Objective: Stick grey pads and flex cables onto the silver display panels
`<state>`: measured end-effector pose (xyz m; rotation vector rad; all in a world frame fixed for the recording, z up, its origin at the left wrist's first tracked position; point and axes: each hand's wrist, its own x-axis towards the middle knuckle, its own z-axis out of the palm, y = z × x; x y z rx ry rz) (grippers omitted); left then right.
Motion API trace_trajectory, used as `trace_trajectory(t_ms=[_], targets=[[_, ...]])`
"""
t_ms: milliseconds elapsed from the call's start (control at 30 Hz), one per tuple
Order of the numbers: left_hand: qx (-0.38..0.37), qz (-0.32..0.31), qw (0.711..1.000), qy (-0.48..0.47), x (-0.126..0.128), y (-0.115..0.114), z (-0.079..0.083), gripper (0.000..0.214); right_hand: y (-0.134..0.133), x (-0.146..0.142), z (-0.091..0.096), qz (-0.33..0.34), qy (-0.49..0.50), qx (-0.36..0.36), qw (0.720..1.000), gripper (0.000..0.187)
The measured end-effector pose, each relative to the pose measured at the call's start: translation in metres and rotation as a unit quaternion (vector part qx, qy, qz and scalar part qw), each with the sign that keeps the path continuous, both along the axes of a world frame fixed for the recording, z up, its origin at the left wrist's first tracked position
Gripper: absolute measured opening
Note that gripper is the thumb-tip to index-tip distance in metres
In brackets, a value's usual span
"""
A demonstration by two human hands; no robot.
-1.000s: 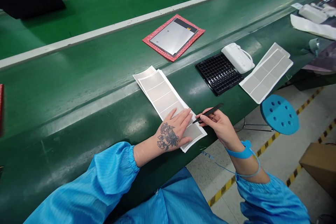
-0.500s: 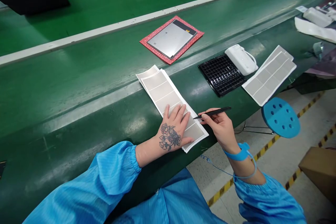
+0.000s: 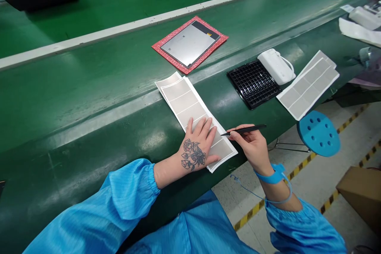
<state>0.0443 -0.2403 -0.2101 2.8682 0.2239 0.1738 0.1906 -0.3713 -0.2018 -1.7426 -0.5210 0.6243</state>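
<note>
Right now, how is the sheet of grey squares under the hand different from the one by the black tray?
The sheet under the hand has the left hand pressing on it, while the sheet by the black tray has nothing on it. The tray is. The first sheet slants up to the left, and the other slants up to the right. Both have grey squares in a row on white backing, and both lie on the green conveyor belt.

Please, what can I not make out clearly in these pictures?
Head view:
- Grey label sheet: its lower part is hidden under the left hand.
- Black tweezers in the right hand: too thin to tell if the tips touch.
- Grey panel: its small print is too small to read.
- White objects at top right: cut off by the edge and blurred.
- Cardboard box: cut off by the right edge.
</note>
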Motion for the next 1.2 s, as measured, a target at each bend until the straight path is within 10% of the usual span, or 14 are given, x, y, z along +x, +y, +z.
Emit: trace_trajectory(t_ms=[1200], targets=[[-0.04, 0.009, 0.998, -0.046, 0.0, 0.001, -0.008, 0.092, 0.025, 0.013, 0.005, 0.041, 0.064, -0.032, 0.997, 0.048]])
